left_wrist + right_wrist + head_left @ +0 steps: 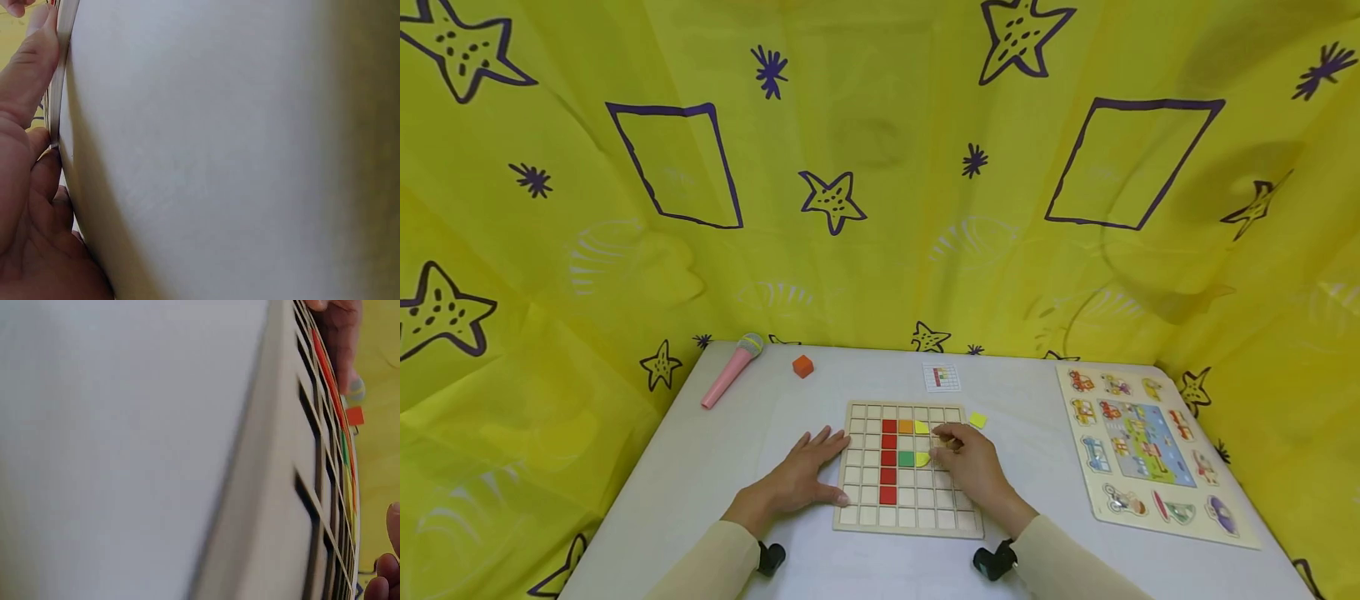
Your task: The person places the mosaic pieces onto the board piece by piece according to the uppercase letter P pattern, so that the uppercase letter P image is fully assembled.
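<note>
A wooden grid board (910, 527) lies on the white table (700, 467). It holds a column of red tiles (888, 460), an orange tile (906, 427), a green tile (906, 458) and a yellow tile (921, 427). My left hand (805, 479) lies flat on the table, its fingers (31, 69) against the board's left edge (59, 81). Over the board's right half, my right hand (942, 446) is curled, its thumb and fingers meeting at another yellow tile (922, 459) beside the green one. The right wrist view skims the board (281, 487) edge-on, with fingertips (381, 581) at the lower right.
A loose yellow tile (977, 419) and a small pattern card (942, 377) lie just beyond the board. An orange cube (802, 366) and a pink toy microphone (730, 371) sit at the back left. A vehicle peg puzzle (1150, 450) lies to the right. Yellow patterned cloth surrounds the table.
</note>
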{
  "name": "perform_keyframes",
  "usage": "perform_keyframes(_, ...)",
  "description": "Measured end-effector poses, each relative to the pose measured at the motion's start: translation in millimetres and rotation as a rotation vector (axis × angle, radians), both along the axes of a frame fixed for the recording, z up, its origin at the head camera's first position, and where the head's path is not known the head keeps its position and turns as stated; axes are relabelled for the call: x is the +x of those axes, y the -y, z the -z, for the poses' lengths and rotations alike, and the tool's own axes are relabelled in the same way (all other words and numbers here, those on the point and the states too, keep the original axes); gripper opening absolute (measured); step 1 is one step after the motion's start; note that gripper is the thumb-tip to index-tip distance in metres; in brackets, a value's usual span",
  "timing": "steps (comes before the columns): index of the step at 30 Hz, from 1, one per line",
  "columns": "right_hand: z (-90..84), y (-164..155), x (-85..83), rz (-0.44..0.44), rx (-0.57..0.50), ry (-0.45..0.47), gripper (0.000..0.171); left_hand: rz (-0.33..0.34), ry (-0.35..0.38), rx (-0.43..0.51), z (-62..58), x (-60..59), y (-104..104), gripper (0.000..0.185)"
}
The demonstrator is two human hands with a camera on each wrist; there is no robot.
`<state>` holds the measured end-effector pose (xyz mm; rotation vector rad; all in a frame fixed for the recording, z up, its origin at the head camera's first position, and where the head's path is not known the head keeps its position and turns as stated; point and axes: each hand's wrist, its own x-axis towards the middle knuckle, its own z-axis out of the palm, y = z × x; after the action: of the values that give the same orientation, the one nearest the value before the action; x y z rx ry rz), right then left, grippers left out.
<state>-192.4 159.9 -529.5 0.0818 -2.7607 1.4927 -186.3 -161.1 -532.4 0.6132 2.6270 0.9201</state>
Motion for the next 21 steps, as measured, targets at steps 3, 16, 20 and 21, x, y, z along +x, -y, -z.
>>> perform_keyframes(3, -3.7, -14.2, -8.6, 0.041, 0.001, 0.015, 0.033, -0.002, 0.004, 0.002, -0.3, -0.1, -0.9, 0.102)
perform_keyframes(16, -3.2, -73.5, -37.7, 0.12, 0.035, 0.075, 0.051, -0.01, 0.018, 0.003, 0.4, 0.2, -0.8, 0.102)
perform_keyframes(20, 1.3, -80.2, -39.9, 0.114, 0.036, 0.1, 0.053, 0.0, 0.006, 0.0, 0.2, -0.6, -0.6, 0.102)
perform_keyframes(21, 2.2, -80.8, -40.2, 0.11, 0.035, 0.105, 0.053, 0.001, 0.006, 0.001, 0.2, -0.7, -0.5, 0.102)
